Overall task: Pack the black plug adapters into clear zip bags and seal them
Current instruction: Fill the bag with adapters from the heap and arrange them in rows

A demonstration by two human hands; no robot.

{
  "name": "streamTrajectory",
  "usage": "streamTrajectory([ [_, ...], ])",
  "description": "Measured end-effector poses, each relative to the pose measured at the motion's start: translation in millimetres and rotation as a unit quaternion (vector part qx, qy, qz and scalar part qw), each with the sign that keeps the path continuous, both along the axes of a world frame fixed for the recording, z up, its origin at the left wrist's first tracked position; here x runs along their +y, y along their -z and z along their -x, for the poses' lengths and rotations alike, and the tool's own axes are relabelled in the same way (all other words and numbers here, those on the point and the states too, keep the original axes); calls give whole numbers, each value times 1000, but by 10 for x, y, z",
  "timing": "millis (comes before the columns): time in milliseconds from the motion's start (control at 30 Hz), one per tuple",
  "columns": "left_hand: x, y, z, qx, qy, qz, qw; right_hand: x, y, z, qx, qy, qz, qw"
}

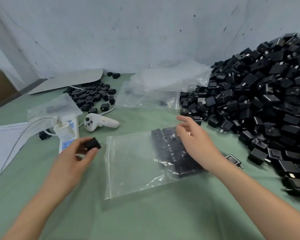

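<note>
A clear zip bag (133,163) lies flat on the green table in front of me, with several black plug adapters (170,148) lined up inside its right part. My left hand (76,156) pinches one black adapter (93,143) just left of the bag's open edge. Over the bag's right end my right hand (196,141) hovers with fingers relaxed and spread, holding nothing, stretched toward the big heap of black adapters (260,101) on the right.
Empty clear bags (156,89) lie at the back centre. A smaller pile of adapters (92,96) sits back left by a grey sheet (68,80). A white controller (100,123), a power strip (68,135) with a cable and a paper pad (5,144) lie on the left.
</note>
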State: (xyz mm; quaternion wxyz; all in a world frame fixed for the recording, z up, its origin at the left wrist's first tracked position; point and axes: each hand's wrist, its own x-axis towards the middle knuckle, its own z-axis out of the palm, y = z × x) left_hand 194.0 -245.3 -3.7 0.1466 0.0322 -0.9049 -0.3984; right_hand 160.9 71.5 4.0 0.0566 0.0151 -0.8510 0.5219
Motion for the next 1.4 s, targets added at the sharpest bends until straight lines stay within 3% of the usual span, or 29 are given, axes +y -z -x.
streamTrajectory([
  [133, -118, 210, -82, -3, 74, 96, 993, 186, 203, 107, 43, -10, -243, 969],
  [300, 91, 310, -75, 4, 182, 176, 967, 180, 317, 142, 44, -33, -345, 937],
  [733, 24, 300, 63, -44, 281, 136, 949, 166, 307, 155, 34, -42, -362, 930],
  [967, 274, 207, 309, -77, 369, 188, 907, 183, 322, 160, 41, -44, -362, 930],
  [1267, 365, 371, 431, -127, 422, 37, 897, 186, 318, 169, 41, -49, -371, 927],
  [1400, 432, 343, 497, -65, 429, 97, 896, 191, 320, 163, 37, -51, -373, 926],
])
